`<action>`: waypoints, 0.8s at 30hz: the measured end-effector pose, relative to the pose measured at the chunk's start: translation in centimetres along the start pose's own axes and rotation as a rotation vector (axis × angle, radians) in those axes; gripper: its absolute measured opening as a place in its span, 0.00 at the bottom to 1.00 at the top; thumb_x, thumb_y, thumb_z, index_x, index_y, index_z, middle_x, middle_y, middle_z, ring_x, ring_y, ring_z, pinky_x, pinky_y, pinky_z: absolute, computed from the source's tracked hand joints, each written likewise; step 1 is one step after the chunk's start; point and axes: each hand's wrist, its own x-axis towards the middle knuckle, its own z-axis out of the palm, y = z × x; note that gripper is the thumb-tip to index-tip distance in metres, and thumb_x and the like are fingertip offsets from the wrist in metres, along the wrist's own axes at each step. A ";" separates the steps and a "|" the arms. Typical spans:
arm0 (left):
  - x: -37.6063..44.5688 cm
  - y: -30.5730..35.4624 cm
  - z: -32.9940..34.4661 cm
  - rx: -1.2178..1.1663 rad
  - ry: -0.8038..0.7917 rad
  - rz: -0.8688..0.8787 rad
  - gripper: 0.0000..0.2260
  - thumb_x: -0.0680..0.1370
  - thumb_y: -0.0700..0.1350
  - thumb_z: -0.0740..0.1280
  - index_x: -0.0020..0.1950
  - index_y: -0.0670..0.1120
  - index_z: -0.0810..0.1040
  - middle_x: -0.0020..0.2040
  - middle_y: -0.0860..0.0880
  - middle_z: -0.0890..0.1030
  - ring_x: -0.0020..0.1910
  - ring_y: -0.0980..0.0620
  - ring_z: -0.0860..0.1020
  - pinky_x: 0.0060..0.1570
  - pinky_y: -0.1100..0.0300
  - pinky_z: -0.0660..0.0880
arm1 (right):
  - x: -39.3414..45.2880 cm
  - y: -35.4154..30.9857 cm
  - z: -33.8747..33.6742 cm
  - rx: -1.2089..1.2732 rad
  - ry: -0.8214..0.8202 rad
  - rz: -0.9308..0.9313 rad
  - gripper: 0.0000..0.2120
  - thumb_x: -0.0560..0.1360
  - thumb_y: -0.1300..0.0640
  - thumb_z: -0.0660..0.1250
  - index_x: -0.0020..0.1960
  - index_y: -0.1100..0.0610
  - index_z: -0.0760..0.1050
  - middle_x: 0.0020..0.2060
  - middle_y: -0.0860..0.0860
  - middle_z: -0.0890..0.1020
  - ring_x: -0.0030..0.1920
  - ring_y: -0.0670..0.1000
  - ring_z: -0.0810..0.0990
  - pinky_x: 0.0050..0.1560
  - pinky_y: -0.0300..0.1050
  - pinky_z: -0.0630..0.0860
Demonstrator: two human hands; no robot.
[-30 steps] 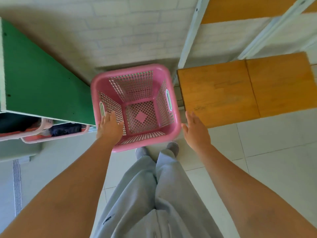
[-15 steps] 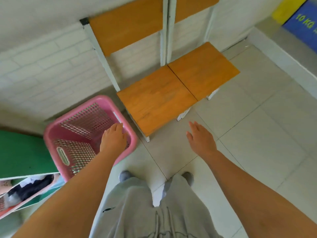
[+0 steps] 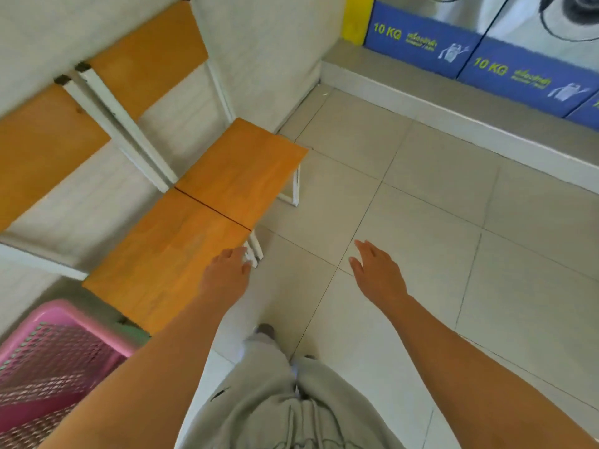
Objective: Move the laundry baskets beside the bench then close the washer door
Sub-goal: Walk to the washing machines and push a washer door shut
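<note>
A pink perforated laundry basket (image 3: 55,354) stands on the floor at the bottom left, next to the near end of the orange wooden bench (image 3: 201,215). My left hand (image 3: 227,273) hovers over the bench's front edge, fingers loosely curled, holding nothing. My right hand (image 3: 377,273) is out over the tiled floor with fingers apart and empty. White washers (image 3: 551,17) on blue "10 KG" panels (image 3: 505,66) line the top right; a round door shows there, but its state is unclear.
The bench has white metal legs (image 3: 295,189) and orange backrest boards (image 3: 146,56) against a white brick wall. A grey raised plinth (image 3: 421,102) runs under the washers. Pale floor tiles (image 3: 437,222) spread between bench and washers. My grey trousers and feet are below.
My left hand has let go of the pink basket, which stays beside the bench. The view has swung right, bringing the washers into sight and pushing the basket to the bottom left.
</note>
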 end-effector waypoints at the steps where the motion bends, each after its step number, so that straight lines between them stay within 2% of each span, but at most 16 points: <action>1: 1.4 1.6 -0.2 0.010 0.003 0.021 0.20 0.82 0.48 0.55 0.75 0.47 0.64 0.72 0.43 0.69 0.69 0.41 0.69 0.64 0.49 0.69 | 0.7 1.2 -0.7 0.020 0.008 0.028 0.25 0.83 0.47 0.50 0.77 0.54 0.56 0.76 0.55 0.61 0.75 0.57 0.61 0.71 0.52 0.62; 6: 9.8 9.4 -1.4 0.037 -0.012 0.155 0.19 0.82 0.47 0.56 0.73 0.45 0.66 0.69 0.41 0.71 0.65 0.41 0.71 0.63 0.48 0.71 | 5.7 7.1 -5.3 0.076 0.096 0.167 0.25 0.83 0.48 0.51 0.77 0.56 0.56 0.75 0.55 0.62 0.74 0.57 0.62 0.70 0.52 0.63; 9: 15.4 14.8 -2.4 0.056 -0.030 0.250 0.20 0.82 0.48 0.56 0.74 0.45 0.65 0.70 0.42 0.70 0.68 0.41 0.70 0.65 0.49 0.70 | 9.5 10.0 -8.4 0.111 0.158 0.259 0.25 0.83 0.48 0.51 0.77 0.56 0.57 0.75 0.54 0.63 0.74 0.57 0.63 0.70 0.52 0.63; 15: 26.5 25.7 -5.7 0.085 -0.045 0.428 0.20 0.82 0.50 0.56 0.73 0.46 0.66 0.70 0.43 0.71 0.66 0.42 0.72 0.62 0.49 0.72 | 16.7 14.6 -14.4 0.176 0.209 0.429 0.24 0.83 0.48 0.51 0.76 0.56 0.58 0.74 0.54 0.65 0.73 0.56 0.64 0.69 0.53 0.66; 24: 39.0 41.0 -6.2 0.219 -0.118 0.558 0.19 0.82 0.49 0.55 0.72 0.45 0.68 0.69 0.43 0.71 0.67 0.42 0.70 0.63 0.49 0.70 | 26.6 23.6 -20.7 0.340 0.306 0.580 0.22 0.82 0.49 0.53 0.73 0.55 0.64 0.70 0.54 0.71 0.70 0.56 0.69 0.66 0.53 0.68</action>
